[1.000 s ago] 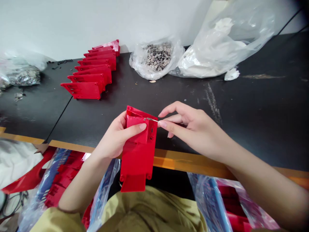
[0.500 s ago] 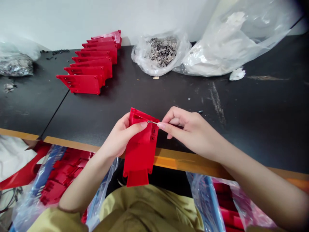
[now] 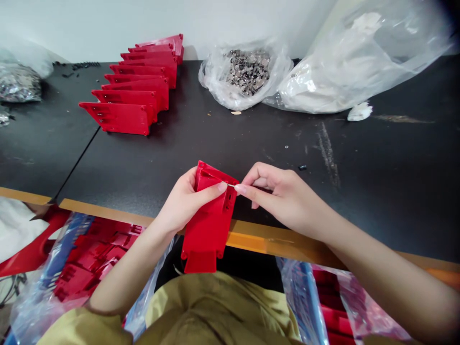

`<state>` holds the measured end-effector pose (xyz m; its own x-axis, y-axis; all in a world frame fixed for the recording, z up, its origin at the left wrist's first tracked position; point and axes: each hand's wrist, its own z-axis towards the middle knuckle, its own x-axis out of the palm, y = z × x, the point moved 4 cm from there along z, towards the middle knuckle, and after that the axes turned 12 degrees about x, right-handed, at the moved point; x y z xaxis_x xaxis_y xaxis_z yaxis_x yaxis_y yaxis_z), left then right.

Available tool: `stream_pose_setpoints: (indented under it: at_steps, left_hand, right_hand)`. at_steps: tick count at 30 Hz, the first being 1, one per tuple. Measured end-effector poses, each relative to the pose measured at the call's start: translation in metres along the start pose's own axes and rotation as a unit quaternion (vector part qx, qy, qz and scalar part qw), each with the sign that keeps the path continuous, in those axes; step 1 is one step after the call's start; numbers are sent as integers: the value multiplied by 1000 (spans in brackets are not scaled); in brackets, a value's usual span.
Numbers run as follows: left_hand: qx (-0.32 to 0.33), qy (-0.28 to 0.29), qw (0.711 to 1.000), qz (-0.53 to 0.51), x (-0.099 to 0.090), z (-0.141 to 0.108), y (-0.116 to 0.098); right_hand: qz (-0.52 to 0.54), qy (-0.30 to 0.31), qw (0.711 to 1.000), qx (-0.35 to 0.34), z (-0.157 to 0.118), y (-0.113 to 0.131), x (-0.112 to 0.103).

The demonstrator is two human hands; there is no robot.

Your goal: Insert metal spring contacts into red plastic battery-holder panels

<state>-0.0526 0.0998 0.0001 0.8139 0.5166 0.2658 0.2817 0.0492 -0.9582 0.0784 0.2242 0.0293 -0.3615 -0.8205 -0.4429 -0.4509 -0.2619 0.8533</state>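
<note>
One red housing point(image 3: 206, 230): left fingers point(image 3: 212, 192) gripping | thin strip point(image 3: 231, 185): right fingers point(image 3: 249, 192) pinching | strip less exposed than before

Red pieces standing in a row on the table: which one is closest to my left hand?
The front red piece, at the near end. Its whole flat face shows, while the others in the row are partly covered.
</note>
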Motion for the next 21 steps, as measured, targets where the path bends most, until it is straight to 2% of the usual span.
stream_pose_setpoints:
  at_steps: [6, 13, 21]
  left_hand:
    - [-1, -1, 1000, 12, 1, -1, 0]
    - [4, -15, 1000, 26, 1, -2, 3]
    - [15, -17, 999, 26, 2, -2, 4]
  right_hand:
    - [-19, 4, 1000, 11, 0, -1, 2]
    - [-90, -30, 995, -8, -3, 4, 1]
    - [-86, -42, 995, -7, -4, 6, 2]
